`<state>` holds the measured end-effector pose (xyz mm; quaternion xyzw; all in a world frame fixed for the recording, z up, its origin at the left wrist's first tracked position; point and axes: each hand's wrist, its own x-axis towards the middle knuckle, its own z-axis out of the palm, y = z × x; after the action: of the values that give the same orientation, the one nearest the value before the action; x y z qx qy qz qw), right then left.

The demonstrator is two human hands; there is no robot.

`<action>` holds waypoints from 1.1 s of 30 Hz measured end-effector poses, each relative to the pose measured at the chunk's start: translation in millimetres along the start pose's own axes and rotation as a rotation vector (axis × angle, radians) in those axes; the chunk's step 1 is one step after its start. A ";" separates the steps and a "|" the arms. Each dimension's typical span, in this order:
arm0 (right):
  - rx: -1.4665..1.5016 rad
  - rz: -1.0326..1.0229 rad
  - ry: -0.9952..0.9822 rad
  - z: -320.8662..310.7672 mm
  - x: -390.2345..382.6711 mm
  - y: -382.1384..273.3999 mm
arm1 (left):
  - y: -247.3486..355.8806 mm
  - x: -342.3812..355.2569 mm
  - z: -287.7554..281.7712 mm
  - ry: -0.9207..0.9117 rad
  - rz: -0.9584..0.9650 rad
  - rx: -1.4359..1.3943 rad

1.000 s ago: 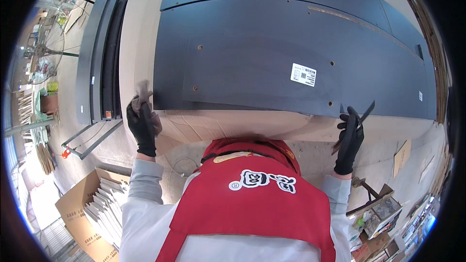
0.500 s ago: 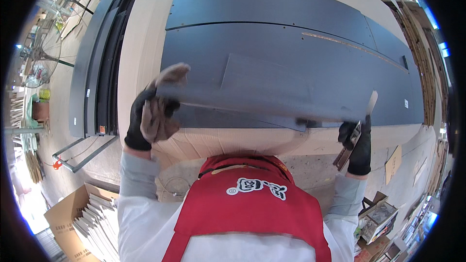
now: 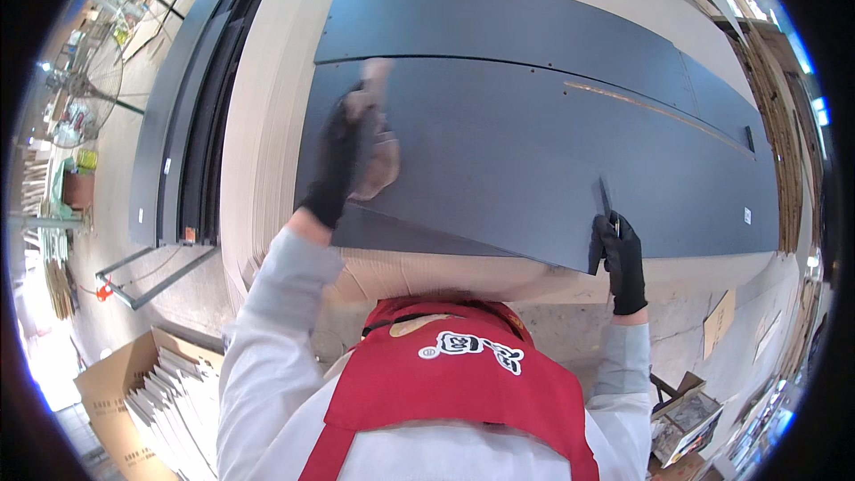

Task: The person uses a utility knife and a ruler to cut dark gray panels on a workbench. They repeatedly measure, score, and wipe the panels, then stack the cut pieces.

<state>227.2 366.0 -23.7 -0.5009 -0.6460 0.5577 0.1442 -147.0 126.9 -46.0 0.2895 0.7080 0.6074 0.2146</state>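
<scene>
Dark grey panels lie on a cardboard-covered table, a pale groove running along their right part. My left hand, black-gloved and smeared by motion, is closed on a greyish-tan cloth over the left part of the nearer panel. My right hand, also black-gloved, grips a thin dark flat tool pointing away from me at the panel's near edge. A loose panel corner reaches down beside that hand.
At the left are stacked dark boards, a metal frame and standing fans. An open carton of white sheets is at lower left, a cluttered cart at lower right. Wooden strips line the right.
The near panel's labelled face has given way to a plain one, after a blur between my hands. My left hand moved forward and right with the cloth; my right hand moved slightly left.
</scene>
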 end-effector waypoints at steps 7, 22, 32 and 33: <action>0.117 0.052 -0.035 0.5 -6.9 -5.0 | 18.8 -36.4 128.9 -0.425 0.719 0.737; 0.345 0.035 0.184 25.4 -55.3 19.3 | 27.7 -11.2 297.4 -0.310 0.854 0.729; 0.459 0.015 0.274 31.6 -57.4 27.6 | 39.4 -21.6 221.3 -0.567 0.709 0.656; 0.436 -0.008 0.275 31.8 -58.6 23.8 | 41.7 -19.6 232.6 -0.518 0.742 0.674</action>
<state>241.8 297.3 -33.1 -0.5265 -0.4867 0.6099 0.3375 26.1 288.9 -45.5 0.7114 0.6377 0.2913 0.0491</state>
